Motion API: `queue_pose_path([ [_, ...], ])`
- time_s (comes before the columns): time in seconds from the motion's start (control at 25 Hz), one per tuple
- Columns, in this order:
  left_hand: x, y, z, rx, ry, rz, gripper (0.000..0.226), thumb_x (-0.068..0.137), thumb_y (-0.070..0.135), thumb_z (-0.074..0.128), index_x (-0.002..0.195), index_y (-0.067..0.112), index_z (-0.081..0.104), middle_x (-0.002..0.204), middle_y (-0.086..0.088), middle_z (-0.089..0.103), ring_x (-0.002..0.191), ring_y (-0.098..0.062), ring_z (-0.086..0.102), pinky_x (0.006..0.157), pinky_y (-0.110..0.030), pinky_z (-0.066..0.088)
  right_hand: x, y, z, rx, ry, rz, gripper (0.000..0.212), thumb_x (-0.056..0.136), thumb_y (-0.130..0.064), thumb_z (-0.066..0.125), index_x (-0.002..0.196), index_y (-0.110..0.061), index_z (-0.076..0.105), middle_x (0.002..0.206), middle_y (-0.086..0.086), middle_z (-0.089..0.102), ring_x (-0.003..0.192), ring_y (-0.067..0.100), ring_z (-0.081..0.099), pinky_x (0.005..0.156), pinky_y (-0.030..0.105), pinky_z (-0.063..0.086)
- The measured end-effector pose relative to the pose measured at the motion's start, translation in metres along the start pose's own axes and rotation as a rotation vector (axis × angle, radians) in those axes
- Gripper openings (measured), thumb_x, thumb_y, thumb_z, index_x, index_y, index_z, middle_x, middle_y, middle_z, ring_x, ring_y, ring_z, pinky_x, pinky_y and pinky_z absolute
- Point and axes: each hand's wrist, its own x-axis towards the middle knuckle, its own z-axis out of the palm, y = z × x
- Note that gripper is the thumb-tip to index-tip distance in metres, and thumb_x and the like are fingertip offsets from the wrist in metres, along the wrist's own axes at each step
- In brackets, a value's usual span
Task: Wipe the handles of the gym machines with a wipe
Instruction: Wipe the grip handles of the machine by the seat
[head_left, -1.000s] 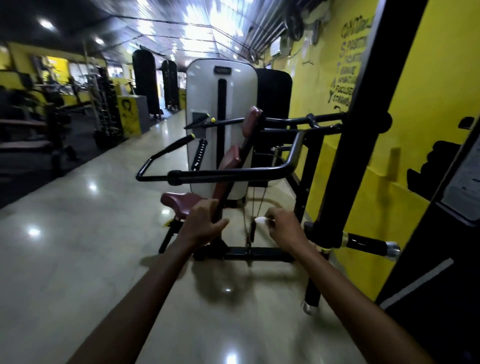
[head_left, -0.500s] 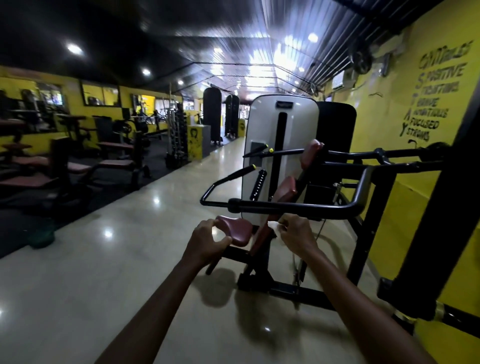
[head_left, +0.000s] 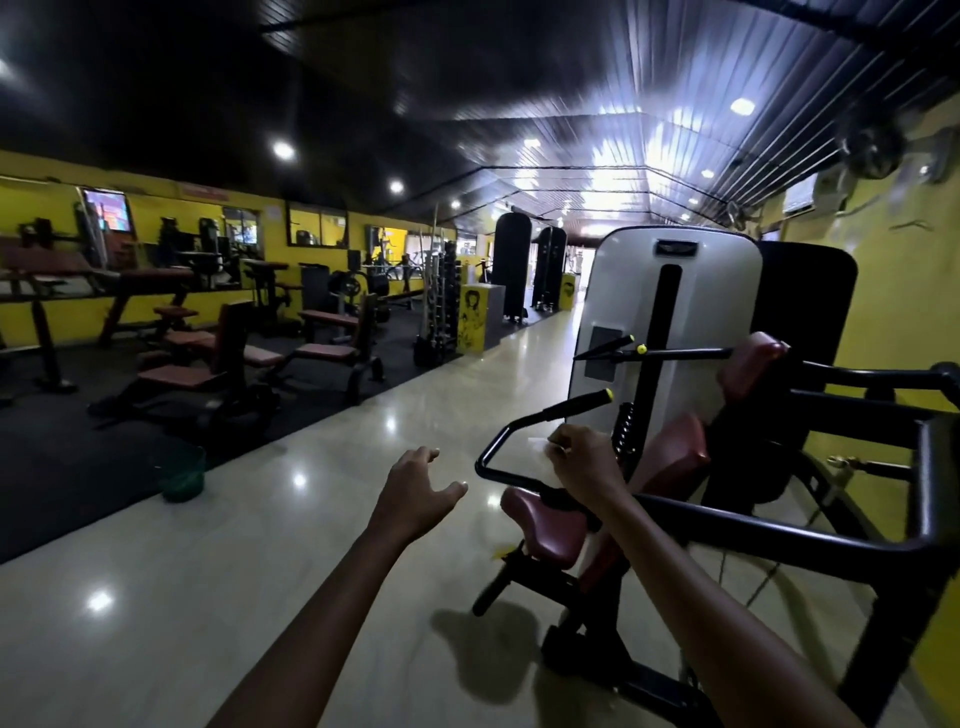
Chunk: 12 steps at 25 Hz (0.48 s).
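R hand pinches white wipe against black handle at 1 o'clock; L hand hangs wide, fingers spread, holding nothing, over floor.

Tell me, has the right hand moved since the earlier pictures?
Yes. The right hand with the wipe has gone up from near the red seat to the black handle bar above it.
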Motion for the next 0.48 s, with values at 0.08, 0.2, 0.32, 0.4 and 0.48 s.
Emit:
queue_pose_path([
  [0.08, 0.027, -0.004, 0.005, -0.003, 0.021, -0.007, 0.059, 0.082, 0.033, 0.068, 0.132, 0.009, 0.047, 0.135, -0.006, 0.049, 0.127, -0.020, 0.044, 0.098, -0.030, 0.039, 0.032, 0.000, 0.014, 0.006, -0.010, -0.036, 0.013, 0.083, -0.006, 0.059, 0.074, -0.013, 0.064, 0.071, 0.008, 0.063, 0.069, 0.020, 0.058, 0.053, 0.020, 0.039],
  [0.2, 0.060, -0.010, 0.012, 0.004, 0.036, -0.031, 0.061, 0.082, 0.033, 0.069, 0.133, 0.007, 0.046, 0.135, -0.007, 0.049, 0.126, -0.021, 0.045, 0.099, -0.031, 0.039, 0.071, 0.001, 0.033, 0.043, -0.018, -0.058, 0.011, 0.085, -0.004, 0.058, 0.077, -0.008, 0.064, 0.071, 0.008, 0.059, 0.065, 0.020, 0.054, 0.043, 0.010, 0.034],
  [0.32, 0.092, -0.019, 0.022, 0.013, 0.065, -0.056, 0.062, 0.081, 0.031, 0.070, 0.133, 0.006, 0.047, 0.134, -0.008, 0.051, 0.125, -0.022, 0.047, 0.101, -0.033, 0.040, 0.107, 0.005, 0.050, 0.073, -0.045, -0.066, 0.009, 0.087, -0.004, 0.056, 0.083, -0.005, 0.064, 0.077, 0.011, 0.062, 0.064, 0.019, 0.055, 0.044, 0.014, 0.035],
  [0.4, 0.107, -0.024, 0.030, 0.019, 0.080, -0.070, 0.062, 0.081, 0.030, 0.070, 0.133, 0.007, 0.047, 0.134, -0.008, 0.052, 0.125, -0.021, 0.047, 0.101, -0.031, 0.039, 0.130, 0.009, 0.059, 0.082, -0.079, -0.082, 0.009, 0.087, -0.003, 0.055, 0.085, -0.007, 0.064, 0.078, 0.010, 0.062, 0.066, 0.023, 0.058, 0.051, 0.022, 0.039],
  [0.48, 0.122, -0.028, 0.039, 0.028, 0.092, -0.084, 0.061, 0.081, 0.030, 0.070, 0.133, 0.007, 0.047, 0.135, -0.007, 0.052, 0.126, -0.021, 0.047, 0.099, -0.029, 0.038, 0.154, 0.016, 0.067, 0.087, -0.103, -0.100, 0.011, 0.085, 0.000, 0.055, 0.084, -0.008, 0.062, 0.080, 0.013, 0.063, 0.067, 0.027, 0.061, 0.052, 0.025, 0.043],
])
